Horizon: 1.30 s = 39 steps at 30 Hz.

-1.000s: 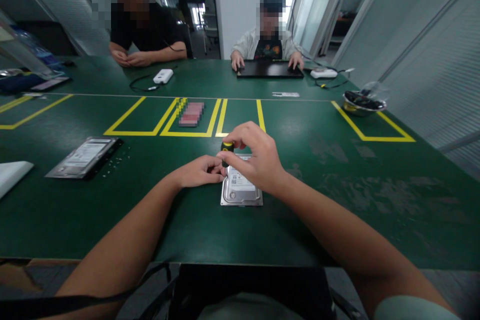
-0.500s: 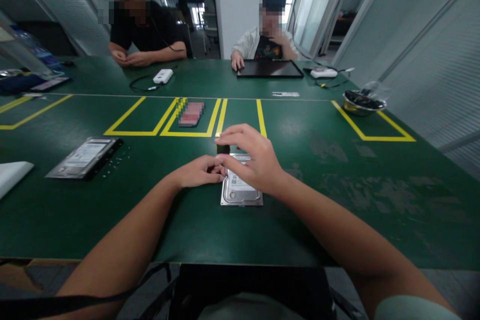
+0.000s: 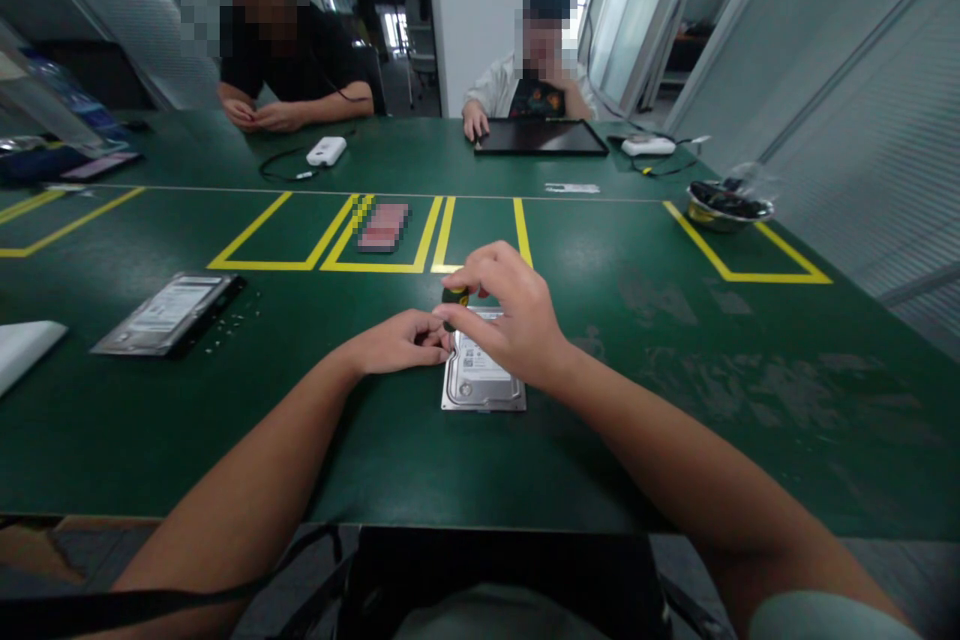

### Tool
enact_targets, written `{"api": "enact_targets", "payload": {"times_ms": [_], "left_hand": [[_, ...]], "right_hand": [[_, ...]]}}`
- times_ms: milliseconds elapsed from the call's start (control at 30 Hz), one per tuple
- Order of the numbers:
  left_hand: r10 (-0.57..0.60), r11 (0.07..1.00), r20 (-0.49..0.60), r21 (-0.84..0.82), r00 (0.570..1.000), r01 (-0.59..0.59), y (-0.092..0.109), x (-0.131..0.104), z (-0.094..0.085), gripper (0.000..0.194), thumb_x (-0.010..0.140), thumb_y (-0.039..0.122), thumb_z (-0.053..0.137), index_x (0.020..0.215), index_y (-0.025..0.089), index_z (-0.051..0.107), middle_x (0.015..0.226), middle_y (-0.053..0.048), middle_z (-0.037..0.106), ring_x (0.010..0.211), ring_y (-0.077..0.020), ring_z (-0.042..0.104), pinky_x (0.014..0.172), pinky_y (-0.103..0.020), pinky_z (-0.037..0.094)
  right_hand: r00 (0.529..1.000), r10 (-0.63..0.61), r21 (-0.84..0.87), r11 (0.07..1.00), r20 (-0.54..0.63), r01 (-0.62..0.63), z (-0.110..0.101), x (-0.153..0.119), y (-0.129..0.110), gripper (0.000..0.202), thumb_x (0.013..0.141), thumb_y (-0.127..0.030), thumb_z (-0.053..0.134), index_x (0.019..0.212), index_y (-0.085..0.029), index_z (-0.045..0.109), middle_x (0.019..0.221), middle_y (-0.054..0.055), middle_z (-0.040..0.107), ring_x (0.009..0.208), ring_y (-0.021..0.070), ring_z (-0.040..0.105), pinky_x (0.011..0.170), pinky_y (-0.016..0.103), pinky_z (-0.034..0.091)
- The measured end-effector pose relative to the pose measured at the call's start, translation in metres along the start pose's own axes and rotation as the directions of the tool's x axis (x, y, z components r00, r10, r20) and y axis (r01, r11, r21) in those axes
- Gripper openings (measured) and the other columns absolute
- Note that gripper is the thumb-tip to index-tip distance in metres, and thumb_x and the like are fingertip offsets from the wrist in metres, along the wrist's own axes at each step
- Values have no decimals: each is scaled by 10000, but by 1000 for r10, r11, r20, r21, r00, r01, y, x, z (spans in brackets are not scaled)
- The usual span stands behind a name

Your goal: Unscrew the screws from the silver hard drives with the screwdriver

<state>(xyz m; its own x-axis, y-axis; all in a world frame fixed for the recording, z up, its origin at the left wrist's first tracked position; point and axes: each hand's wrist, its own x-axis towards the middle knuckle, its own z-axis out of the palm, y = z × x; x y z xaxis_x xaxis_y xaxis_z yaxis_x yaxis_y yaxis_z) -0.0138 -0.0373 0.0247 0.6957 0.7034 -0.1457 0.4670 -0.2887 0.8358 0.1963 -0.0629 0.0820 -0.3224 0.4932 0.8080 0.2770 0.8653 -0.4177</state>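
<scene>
A silver hard drive [image 3: 486, 388] with a white label lies flat on the green table before me, its upper part partly covered by my hands. My right hand [image 3: 510, 315] is closed over the black and yellow handle of a screwdriver [image 3: 455, 296], which stands over the drive's upper left. The screwdriver's tip is hidden. At the drive's left edge, my left hand [image 3: 409, 342] has its fingers curled in and touching the drive; its fingertips are partly hidden.
Another hard drive [image 3: 169, 313] lies at left, with several small screws [image 3: 234, 325] beside it. A pink phone [image 3: 384, 226] rests among yellow tape lines. A bowl of dark items [image 3: 729, 207] stands at right. Two people sit opposite, one touching a black panel [image 3: 540, 138].
The screwdriver handle has turned and shifted slightly right in my right hand, showing its yellow part. My right fingers have curled in more. My left hand and the drive have stayed still.
</scene>
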Motion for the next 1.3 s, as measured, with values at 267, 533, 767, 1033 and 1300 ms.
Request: {"api": "enact_targets", "payload": {"times_ms": [267,533,767,1033,1300], "left_hand": [[-22,1000,-11,-3,1000,22,-1,0,0,307,824,386,653,700,170,474,637,51,421,607,-106,396,582,-237,329],[-2,1000,17,-19,1000,2,-2,1,-1,272,828,376,651,734,163,511,652,51,424,614,-105,396,588,-234,322],[-2,1000,2,-30,1000,2,0,0,0,213,830,343,637,775,160,543,661,50,443,640,-111,419,613,-234,347],[-25,999,2,-33,1000,25,-1,1,0,277,821,384,649,735,162,508,647,54,411,610,-101,382,580,-229,319],[-23,1000,4,7,1000,23,8,-1,-1,226,820,349,631,742,162,531,648,46,449,624,-113,426,602,-236,353]], "right_hand": [[997,-38,41,999,67,35,0,0,0,208,903,-201,557,1095,-201,635,1122,72,690,1074,189,631,907,379,511],[999,-35,-6,999,10,35,1,0,2,130,886,-194,580,1001,-171,637,986,67,683,961,182,619,844,344,519],[999,-29,15,999,33,29,3,-2,3,195,869,-236,626,1050,-165,646,1044,89,643,993,192,604,824,343,526],[997,-49,29,998,60,48,0,1,2,218,884,-154,539,1079,-185,630,1091,68,709,1037,188,644,918,376,508],[998,-60,-4,998,4,60,1,0,1,233,863,-276,669,1025,-109,689,953,100,627,907,182,603,793,332,536]]}}
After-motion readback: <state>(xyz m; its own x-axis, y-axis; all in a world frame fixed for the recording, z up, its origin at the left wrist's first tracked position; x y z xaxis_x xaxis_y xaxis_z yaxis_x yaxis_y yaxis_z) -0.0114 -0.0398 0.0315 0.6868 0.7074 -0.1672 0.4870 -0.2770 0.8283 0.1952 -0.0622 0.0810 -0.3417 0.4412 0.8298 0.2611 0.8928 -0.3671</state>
